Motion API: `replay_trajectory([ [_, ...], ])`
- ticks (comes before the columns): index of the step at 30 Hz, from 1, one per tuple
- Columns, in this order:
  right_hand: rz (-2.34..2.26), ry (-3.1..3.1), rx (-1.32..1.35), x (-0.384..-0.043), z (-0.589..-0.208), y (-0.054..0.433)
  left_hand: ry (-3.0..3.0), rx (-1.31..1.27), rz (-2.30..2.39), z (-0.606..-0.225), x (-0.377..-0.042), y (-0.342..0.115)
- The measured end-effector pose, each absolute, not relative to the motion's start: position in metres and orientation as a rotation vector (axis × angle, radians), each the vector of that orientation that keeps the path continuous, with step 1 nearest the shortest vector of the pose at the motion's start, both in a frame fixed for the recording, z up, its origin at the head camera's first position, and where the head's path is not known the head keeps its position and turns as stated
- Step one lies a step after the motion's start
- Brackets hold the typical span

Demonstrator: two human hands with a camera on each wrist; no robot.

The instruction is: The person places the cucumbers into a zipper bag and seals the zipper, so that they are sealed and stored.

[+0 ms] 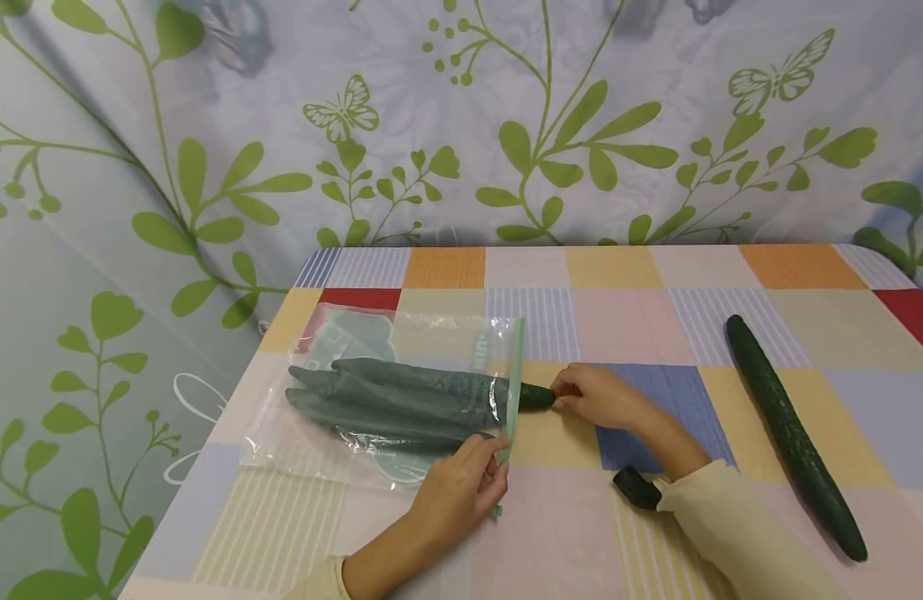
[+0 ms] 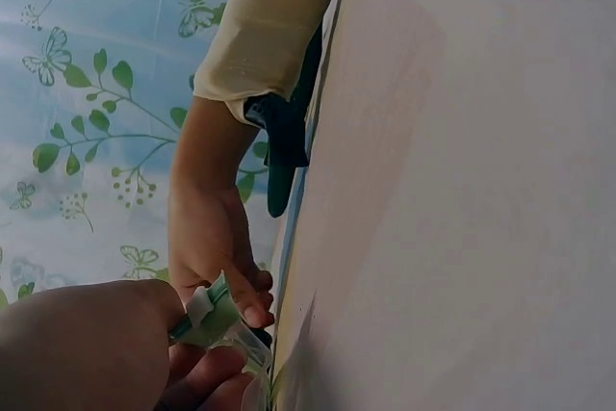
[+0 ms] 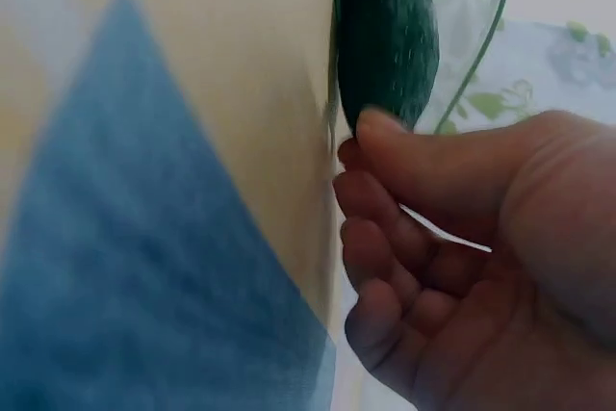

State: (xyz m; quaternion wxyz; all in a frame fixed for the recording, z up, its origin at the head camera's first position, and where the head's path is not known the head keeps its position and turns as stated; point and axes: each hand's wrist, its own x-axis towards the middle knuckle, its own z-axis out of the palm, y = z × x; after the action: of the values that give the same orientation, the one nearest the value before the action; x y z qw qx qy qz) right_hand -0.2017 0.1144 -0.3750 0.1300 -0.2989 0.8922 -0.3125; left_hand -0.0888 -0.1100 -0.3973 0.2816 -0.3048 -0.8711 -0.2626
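A clear zip bag with a green strip along its mouth lies flat on the table, its mouth facing right. Inside it several dark green cucumbers lie side by side. My left hand pinches the near part of the bag's mouth; the green strip shows between its fingers in the left wrist view. One cucumber pokes out of the mouth. My right hand pinches its protruding end, with the thumb against the tip in the right wrist view.
Another long cucumber lies slanted on the right side of the table. A patchwork-patterned cloth covers the table. Behind it hangs a leaf-printed curtain. A small black device sits at the right sleeve cuff.
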Motion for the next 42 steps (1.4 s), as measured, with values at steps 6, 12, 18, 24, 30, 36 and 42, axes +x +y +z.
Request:
replay_trajectory([
  [6, -0.929, 2.636, -0.848, -0.202, -0.378, 0.107, -2.343, -0.814, -0.683, -0.396, -0.089, -0.112],
  [12, -0.948, 2.68, -0.831, -0.205, -0.378, 0.089, -2.354, -0.814, -0.678, -0.397, -0.09, -0.112],
  [18, -0.973, 2.655, -0.83, -0.209, -0.381, 0.071, -2.355, -0.821, -0.65, -0.397, -0.09, -0.109],
  [24, -0.98, 2.623, -0.782, -0.213, -0.382, 0.063, -2.344, -0.82, -0.634, -0.395, -0.091, -0.109],
  [30, -0.966, 2.606, -0.762, -0.214, -0.383, 0.063, -2.36, -0.819, -0.677, -0.393, -0.09, -0.11],
  [36, -0.973, 2.633, -0.817, -0.214, -0.386, 0.072, -2.355, -0.813, -0.7, -0.392, -0.089, -0.107],
  [42, -1.023, 2.658, -0.782, -0.206, -0.391, 0.09, -2.37, -0.811, -0.689, -0.392, -0.088, -0.106],
])
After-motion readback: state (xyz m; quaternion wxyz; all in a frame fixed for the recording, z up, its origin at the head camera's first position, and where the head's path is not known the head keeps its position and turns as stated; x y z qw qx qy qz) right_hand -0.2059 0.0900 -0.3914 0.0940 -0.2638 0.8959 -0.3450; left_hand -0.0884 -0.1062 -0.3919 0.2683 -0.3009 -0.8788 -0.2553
